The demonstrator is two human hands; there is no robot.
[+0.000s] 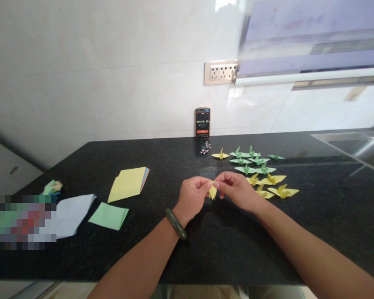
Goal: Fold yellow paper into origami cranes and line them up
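Between my two hands is a small piece of folded yellow paper (212,192), its pointed end hanging down. My left hand (193,193), with a dark green bangle (176,224) at the wrist, pinches its left upper side. From the other side the thumb and fingers of my right hand (237,189) pinch it too. Just beyond my right hand lie several yellow paper cranes (282,191), partly hidden by it. Farther back stand several green paper cranes (246,169) and a single yellow crane (220,155).
A phone (202,123) showing a timer leans on the wall behind a beaded string (206,148). Left on the dark counter (162,249) lie a yellow-topped paper stack (127,182), a folded green sheet (109,216), white paper (75,214) and crumpled paper (52,187). A sink (361,147) is at right.
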